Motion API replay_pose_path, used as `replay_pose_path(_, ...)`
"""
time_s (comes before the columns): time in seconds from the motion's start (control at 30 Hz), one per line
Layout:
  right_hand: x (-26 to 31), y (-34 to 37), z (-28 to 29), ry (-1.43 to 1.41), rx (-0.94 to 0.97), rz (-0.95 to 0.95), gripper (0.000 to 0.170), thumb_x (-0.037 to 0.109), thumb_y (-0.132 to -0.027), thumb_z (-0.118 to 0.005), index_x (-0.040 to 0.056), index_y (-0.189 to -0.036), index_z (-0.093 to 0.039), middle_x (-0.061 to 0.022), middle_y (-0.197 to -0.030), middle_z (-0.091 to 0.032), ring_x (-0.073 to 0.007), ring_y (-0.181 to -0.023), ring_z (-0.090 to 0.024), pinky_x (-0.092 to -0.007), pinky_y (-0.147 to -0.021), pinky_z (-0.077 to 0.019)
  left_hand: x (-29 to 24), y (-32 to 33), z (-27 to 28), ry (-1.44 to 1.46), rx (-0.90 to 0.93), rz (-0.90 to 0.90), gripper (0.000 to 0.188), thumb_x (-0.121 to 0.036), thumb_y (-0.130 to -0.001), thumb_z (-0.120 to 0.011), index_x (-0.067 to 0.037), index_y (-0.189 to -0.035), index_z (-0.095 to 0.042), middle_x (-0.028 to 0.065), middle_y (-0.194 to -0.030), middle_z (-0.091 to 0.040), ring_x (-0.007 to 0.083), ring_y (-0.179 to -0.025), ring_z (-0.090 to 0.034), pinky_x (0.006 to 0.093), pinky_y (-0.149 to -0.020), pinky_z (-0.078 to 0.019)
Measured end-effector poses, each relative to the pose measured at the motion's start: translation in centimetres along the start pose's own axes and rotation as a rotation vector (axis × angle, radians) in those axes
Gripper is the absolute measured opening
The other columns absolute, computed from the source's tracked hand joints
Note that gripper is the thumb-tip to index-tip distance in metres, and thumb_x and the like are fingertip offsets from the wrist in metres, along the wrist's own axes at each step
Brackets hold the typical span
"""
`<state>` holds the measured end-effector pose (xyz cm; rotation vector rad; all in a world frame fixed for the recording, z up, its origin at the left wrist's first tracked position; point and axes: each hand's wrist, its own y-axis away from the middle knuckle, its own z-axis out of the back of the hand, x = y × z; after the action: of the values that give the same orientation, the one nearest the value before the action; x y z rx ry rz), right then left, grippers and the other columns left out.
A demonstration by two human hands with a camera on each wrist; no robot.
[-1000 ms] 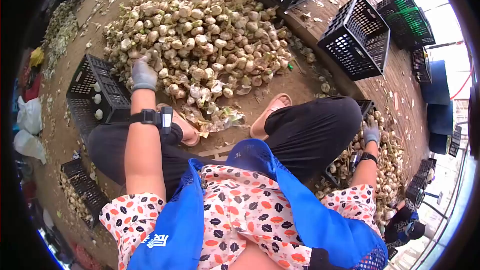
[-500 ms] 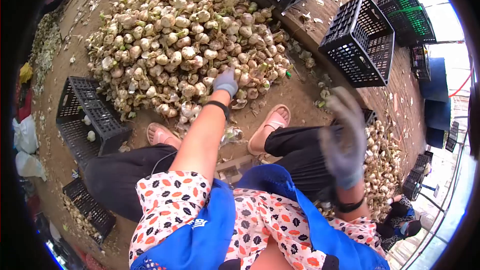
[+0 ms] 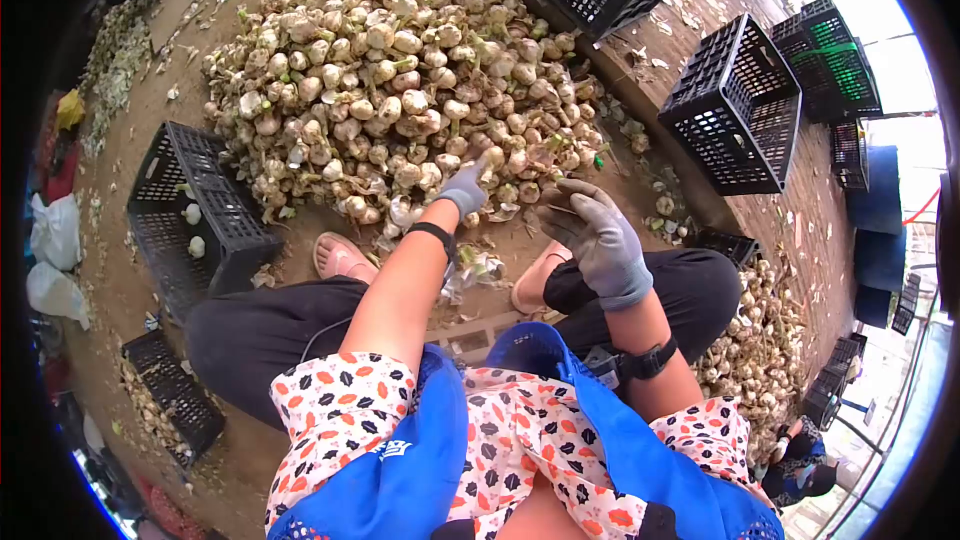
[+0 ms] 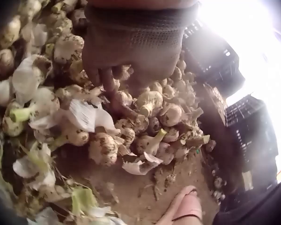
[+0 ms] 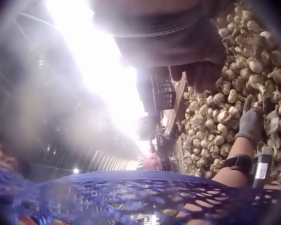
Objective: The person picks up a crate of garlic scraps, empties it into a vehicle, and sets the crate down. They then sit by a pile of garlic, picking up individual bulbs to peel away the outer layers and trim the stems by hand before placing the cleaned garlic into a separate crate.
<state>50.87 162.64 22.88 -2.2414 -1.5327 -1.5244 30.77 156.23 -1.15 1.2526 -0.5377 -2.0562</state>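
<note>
A large heap of garlic bulbs (image 3: 370, 90) lies on the ground ahead of the feet. At its near edge the gloved left hand (image 3: 463, 190) pinches a garlic bulb (image 3: 490, 157); the left wrist view shows this hand (image 4: 133, 56) from above, fingers bent down among bulbs, partly hidden. To its right, the gloved right hand (image 3: 602, 245) is raised above the knee with loosely bent fingers and nothing visible in them. Its own wrist view shows this hand (image 5: 173, 47) dark and blurred, with the left hand (image 5: 250, 123) beyond at the bulbs.
A black crate (image 3: 195, 225) holding a few white bulbs lies left of the heap. More black crates (image 3: 735, 105) stand at the upper right. Another garlic pile (image 3: 755, 350) is beside the right knee. Sandalled feet flank loose skins, and another person (image 3: 800, 465) is at lower right.
From the heap's left side, the left hand has moved right to its near edge. The right hand has come away from the right-hand pile, up and leftward towards the left hand.
</note>
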Motion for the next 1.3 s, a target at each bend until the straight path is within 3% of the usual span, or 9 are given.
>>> replay_pose_path(0.17, -1.5, -0.2, -0.6, 0.115, 0.027, 0.045, 0.030, 0.014, -0.094, -0.046, -0.0004, -0.120, -0.049, -0.0157, -0.110, -0.061, -0.0259, -0.100, -0.061, -0.0381, -0.089, -0.0487, -2.4, -1.1, -2.7, -0.475, -0.157, 0.045, 0.062, -0.019, -0.081, -0.058, -0.025, -0.139, -0.037, 0.0164, -0.122, -0.055, 0.0327, -0.112, -0.055, 0.0411, -0.090, -0.0464)
replay_pose_path(0.43, -3.2, -2.2, 1.2, 0.214, -0.038, 0.009, 0.028, 0.015, -0.095, -0.048, 0.0013, -0.119, -0.051, -0.0126, -0.106, -0.062, -0.0221, -0.094, -0.063, -0.0343, -0.085, -0.0505, -3.5, 0.5, 2.1, -0.021, -0.298, -0.012, 0.037, -0.020, -0.085, -0.057, -0.008, -0.120, -0.054, 0.0170, -0.112, -0.061, 0.0292, -0.100, -0.060, 0.0371, -0.086, -0.0479)
replay_pose_path(0.63, -2.2, -1.4, -2.1, 0.009, -0.146, -0.225, 0.057, 0.051, -0.090, -0.048, 0.0091, -0.129, -0.043, -0.0119, -0.111, -0.060, -0.0227, -0.092, -0.062, -0.0354, -0.081, -0.0491, -7.8, 11.5, 8.5, 0.989, 0.112, -0.556, 0.024, -0.008, -0.095, -0.041, -0.002, -0.110, -0.058, 0.0077, -0.109, -0.061, 0.0155, -0.100, -0.057, 0.0299, -0.091, -0.0453)
replay_pose_path(0.83, -2.5, -1.2, -2.5, -0.294, 0.410, -0.361, 0.059, 0.059, -0.091, -0.040, 0.0139, -0.129, -0.043, -0.0090, -0.109, -0.059, -0.0233, -0.080, -0.063, -0.0377, -0.072, -0.0530, -10.9, 20.9, 10.8, 0.450, -0.088, -1.014, 0.037, 0.021, -0.069, -0.038, 0.001, -0.092, -0.060, 0.0084, -0.099, -0.058, 0.0176, -0.094, -0.057, 0.0283, -0.088, -0.0460)
replay_pose_path(0.9, -3.2, -0.8, -2.8, -0.216, 0.456, -0.240, 0.057, 0.055, -0.092, -0.041, 0.0116, -0.130, -0.042, -0.0080, -0.103, -0.059, -0.0215, -0.078, -0.064, -0.0328, -0.072, -0.0531, -10.6, 23.0, 10.3, 0.463, -0.181, -1.055, 0.042, 0.021, -0.071, -0.038, -0.001, -0.099, -0.060, 0.0079, -0.104, -0.057, 0.0157, -0.097, -0.056, 0.0255, -0.087, -0.0457)
replay_pose_path(0.97, -3.3, 0.2, -4.5, -0.168, 0.417, -0.121, 0.048, 0.038, -0.091, -0.056, 0.0090, -0.126, -0.043, -0.0074, -0.104, -0.057, -0.0209, -0.082, -0.064, -0.0328, -0.074, -0.0532, -11.4, 24.4, 8.6, 0.970, -0.285, -0.771, 0.045, 0.018, -0.081, -0.040, -0.002, -0.119, -0.054, 0.0071, -0.113, -0.056, 0.0135, -0.101, -0.055, 0.0245, -0.090, -0.0445)
replay_pose_path(1.0, -4.2, 0.0, -5.2, 0.046, 0.319, 0.238, 0.045, 0.029, -0.087, -0.062, 0.0080, -0.122, -0.043, -0.0069, -0.105, -0.056, -0.0205, -0.086, -0.063, -0.0338, -0.076, -0.0527, -10.8, 24.6, 8.7, 1.018, -0.303, -0.689, 0.044, 0.008, -0.091, -0.041, -0.004, -0.133, -0.043, 0.0064, -0.120, -0.055, 0.0116, -0.104, -0.054, 0.0237, -0.093, -0.0432)
replay_pose_path(1.17, -4.5, 0.8, -6.2, 0.963, 0.027, 1.275, 0.051, 0.006, -0.067, -0.078, 0.0071, -0.108, -0.048, -0.0106, -0.112, -0.055, -0.0317, -0.103, -0.057, -0.0406, -0.086, -0.0482, -8.8, 26.6, 7.0, 1.068, -0.243, -0.412, 0.034, -0.020, -0.097, -0.050, -0.003, -0.127, -0.050, 0.0039, -0.112, -0.059, 0.0095, -0.098, -0.056, 0.0249, -0.085, -0.0469)
replay_pose_path(1.3, -5.3, 1.2, -6.6, 1.137, 0.063, 1.560, 0.044, 0.005, -0.061, -0.075, 0.0137, -0.097, -0.052, -0.0095, -0.112, -0.056, -0.0305, -0.099, -0.056, -0.0404, -0.081, -0.0465, -9.0, 26.9, 6.1, 1.253, -0.151, -0.584, 0.040, -0.025, -0.095, -0.053, -0.003, -0.129, -0.048, 0.0039, -0.108, -0.061, 0.0106, -0.095, -0.057, 0.0253, -0.082, -0.0481)
